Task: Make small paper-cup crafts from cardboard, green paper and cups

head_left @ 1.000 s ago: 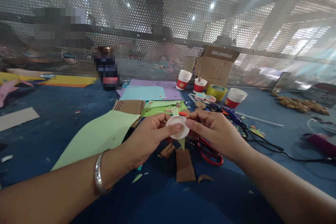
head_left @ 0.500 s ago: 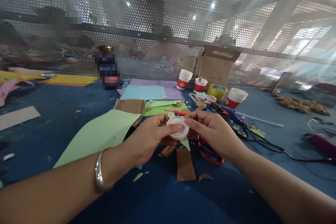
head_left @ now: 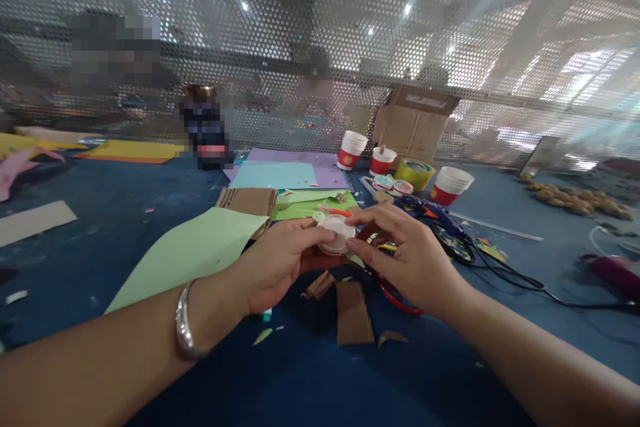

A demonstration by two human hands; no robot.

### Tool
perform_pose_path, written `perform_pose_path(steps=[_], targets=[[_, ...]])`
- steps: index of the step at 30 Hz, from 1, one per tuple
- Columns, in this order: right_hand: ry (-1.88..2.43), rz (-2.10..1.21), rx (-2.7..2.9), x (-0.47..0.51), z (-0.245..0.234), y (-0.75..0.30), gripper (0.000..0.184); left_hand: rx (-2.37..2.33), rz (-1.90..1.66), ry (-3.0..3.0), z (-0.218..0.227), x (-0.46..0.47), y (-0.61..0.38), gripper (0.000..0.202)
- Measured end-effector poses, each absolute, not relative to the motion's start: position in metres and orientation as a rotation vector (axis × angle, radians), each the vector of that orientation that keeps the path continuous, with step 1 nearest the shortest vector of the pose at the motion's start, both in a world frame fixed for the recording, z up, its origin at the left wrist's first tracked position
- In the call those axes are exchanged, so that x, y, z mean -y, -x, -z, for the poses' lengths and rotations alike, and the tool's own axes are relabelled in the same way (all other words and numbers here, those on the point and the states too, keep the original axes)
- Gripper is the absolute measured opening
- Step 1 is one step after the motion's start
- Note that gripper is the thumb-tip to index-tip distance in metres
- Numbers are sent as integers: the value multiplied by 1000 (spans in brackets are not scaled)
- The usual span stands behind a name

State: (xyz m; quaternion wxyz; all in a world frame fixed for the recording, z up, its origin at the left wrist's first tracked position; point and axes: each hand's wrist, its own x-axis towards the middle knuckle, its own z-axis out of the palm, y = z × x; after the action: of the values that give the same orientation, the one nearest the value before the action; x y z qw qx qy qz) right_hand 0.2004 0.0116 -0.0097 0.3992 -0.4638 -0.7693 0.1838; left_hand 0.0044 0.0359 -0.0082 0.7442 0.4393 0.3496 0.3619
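A small white round disc with a raised rim, like the cut-off bottom of a paper cup, is held above the table. My left hand pinches its left side, thumb on top and fingers beneath. At the right edge, my right hand has its thumb and forefinger on the rim, its other fingers curled. Red-handled scissors lie partly hidden beneath my right hand. Just behind the disc is an orange-red strip. Nearer me lie a brown cardboard piece and small scraps.
Light green paper and corrugated cardboard lie left; blue paper is behind. Red-and-white paper cups, yellow tape and a blue glue gun with its black cord stand or lie right, before a perforated metal screen.
My right hand has shifted its grip, its fingers now lifted and spread more around the disc's right edge. The disc has moved slightly left and up, still in my left hand.
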Motion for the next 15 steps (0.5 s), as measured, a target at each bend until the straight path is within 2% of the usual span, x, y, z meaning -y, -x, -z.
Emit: perform_pose_path(steps=[5,12,15], targets=[[1062,-385,1997,-11,7,-203,9,-729,-775,-868,0,-38,-3,18],[964,-316,1972,-9,4,-205,8,-652,-766,-766,-8,-40,0,27],[953,-301,1968,-8,0,-206,8,-611,-779,-773,-7,-41,2,25]])
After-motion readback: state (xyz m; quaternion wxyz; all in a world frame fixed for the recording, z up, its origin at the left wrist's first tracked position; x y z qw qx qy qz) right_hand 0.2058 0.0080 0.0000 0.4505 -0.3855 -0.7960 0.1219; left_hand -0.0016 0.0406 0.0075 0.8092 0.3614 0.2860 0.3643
